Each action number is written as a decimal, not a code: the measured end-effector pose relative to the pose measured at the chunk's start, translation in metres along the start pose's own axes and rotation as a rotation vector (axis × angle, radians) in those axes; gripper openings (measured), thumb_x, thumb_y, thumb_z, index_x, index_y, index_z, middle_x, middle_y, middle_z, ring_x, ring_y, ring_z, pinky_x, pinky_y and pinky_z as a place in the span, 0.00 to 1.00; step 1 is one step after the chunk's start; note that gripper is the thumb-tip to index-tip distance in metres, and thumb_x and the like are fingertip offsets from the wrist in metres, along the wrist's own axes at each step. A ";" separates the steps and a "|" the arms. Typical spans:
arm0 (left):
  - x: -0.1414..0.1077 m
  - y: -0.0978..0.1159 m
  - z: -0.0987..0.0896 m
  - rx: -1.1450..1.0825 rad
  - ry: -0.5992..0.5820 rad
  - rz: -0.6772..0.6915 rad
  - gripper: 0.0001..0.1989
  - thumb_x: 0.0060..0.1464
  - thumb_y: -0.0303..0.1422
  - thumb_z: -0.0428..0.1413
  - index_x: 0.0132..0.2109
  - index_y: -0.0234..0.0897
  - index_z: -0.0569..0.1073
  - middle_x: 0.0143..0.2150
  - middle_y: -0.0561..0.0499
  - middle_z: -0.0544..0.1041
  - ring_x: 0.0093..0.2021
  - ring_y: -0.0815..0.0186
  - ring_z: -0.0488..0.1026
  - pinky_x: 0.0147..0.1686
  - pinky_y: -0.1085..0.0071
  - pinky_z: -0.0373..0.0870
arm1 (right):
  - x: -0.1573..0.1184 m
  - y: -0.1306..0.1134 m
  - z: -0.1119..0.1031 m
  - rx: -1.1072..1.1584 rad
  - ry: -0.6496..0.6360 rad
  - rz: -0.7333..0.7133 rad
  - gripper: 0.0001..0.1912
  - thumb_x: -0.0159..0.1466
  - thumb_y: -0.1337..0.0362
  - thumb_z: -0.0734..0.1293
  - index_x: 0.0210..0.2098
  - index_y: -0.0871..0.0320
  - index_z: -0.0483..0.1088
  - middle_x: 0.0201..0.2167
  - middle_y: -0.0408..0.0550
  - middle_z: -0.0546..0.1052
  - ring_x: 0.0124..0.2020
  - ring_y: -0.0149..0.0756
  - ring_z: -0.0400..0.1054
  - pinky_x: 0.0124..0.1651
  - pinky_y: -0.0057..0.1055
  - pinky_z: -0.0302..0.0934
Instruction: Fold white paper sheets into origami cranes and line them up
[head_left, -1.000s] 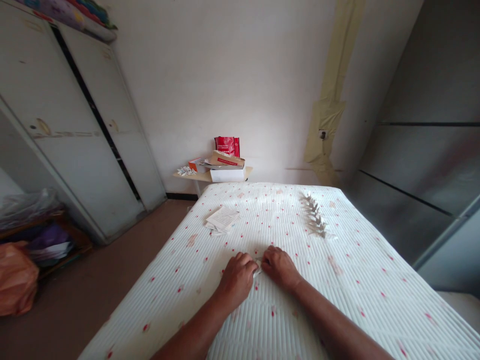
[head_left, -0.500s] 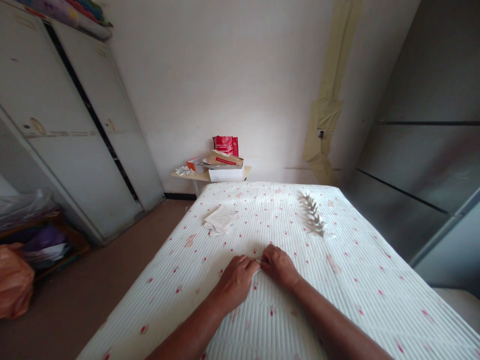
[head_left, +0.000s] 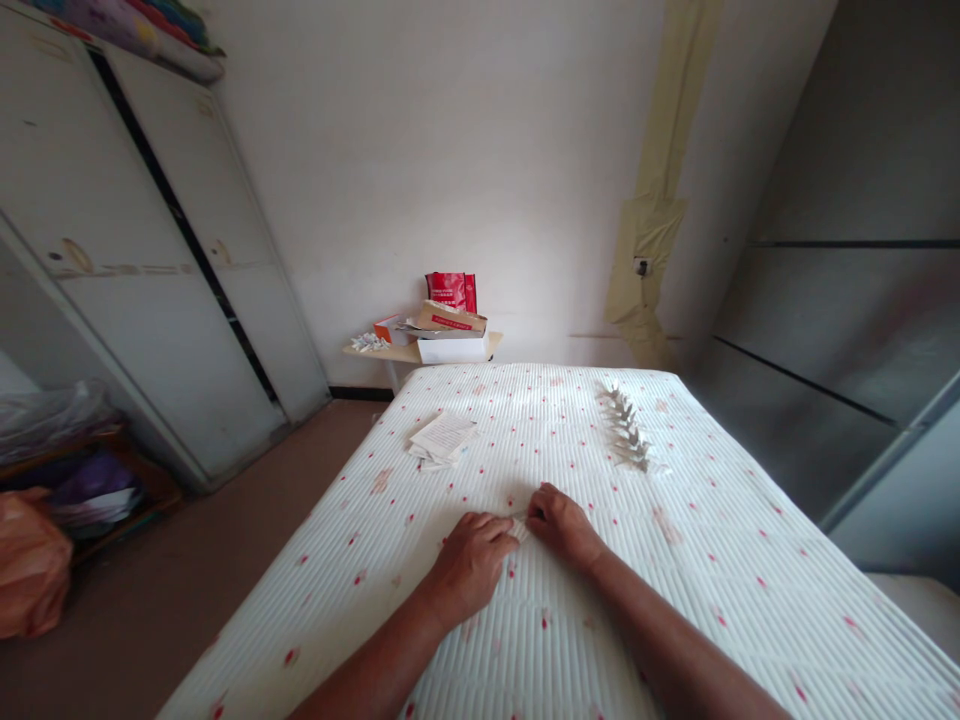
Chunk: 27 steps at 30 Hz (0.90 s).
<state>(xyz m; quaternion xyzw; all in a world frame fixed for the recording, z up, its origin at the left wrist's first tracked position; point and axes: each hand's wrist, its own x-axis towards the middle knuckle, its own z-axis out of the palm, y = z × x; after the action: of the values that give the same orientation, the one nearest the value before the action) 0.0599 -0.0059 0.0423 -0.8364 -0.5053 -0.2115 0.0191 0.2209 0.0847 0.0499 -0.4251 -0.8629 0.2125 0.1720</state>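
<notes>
Right hand (head_left: 564,527) has edged away from left hand (head_left: 472,560) — paper (head_left: 520,528) shows between.

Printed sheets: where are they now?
In the head view, the printed sheets lie on the dotted cover, left of centre, beyond the left hand and left of the folded paper row.

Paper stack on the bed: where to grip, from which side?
I'd pinch the paper stack at its right corner, coming from the right. It lies flat, so an edge or corner seems the only practical hold. Lower sheets stick out unevenly along the near side, so a pinch there might catch only some. Beside the right corner is bed cover.
</notes>
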 end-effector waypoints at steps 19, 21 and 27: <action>0.000 -0.003 0.002 0.061 0.004 0.033 0.09 0.50 0.22 0.50 0.35 0.38 0.72 0.46 0.50 0.74 0.46 0.63 0.69 0.46 0.63 0.65 | -0.002 0.001 0.006 0.086 0.067 -0.021 0.04 0.49 0.73 0.65 0.22 0.59 0.68 0.27 0.44 0.68 0.34 0.32 0.63 0.38 0.26 0.56; -0.001 -0.006 0.002 0.085 -0.012 0.047 0.08 0.50 0.22 0.50 0.34 0.37 0.72 0.47 0.50 0.74 0.46 0.63 0.69 0.46 0.63 0.65 | -0.001 0.003 0.006 0.088 0.061 -0.027 0.04 0.49 0.73 0.65 0.22 0.59 0.68 0.27 0.44 0.69 0.34 0.32 0.64 0.39 0.27 0.56; -0.005 -0.009 0.002 0.100 -0.012 0.090 0.08 0.49 0.22 0.49 0.32 0.37 0.71 0.49 0.51 0.73 0.48 0.64 0.69 0.47 0.64 0.66 | 0.000 0.004 0.007 0.083 0.065 -0.034 0.04 0.49 0.73 0.65 0.22 0.58 0.69 0.26 0.44 0.69 0.33 0.33 0.64 0.41 0.28 0.57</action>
<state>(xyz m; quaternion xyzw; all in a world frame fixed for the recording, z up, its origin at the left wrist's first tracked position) 0.0507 -0.0048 0.0368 -0.8575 -0.4773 -0.1800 0.0674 0.2203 0.0851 0.0414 -0.4097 -0.8543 0.2312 0.2211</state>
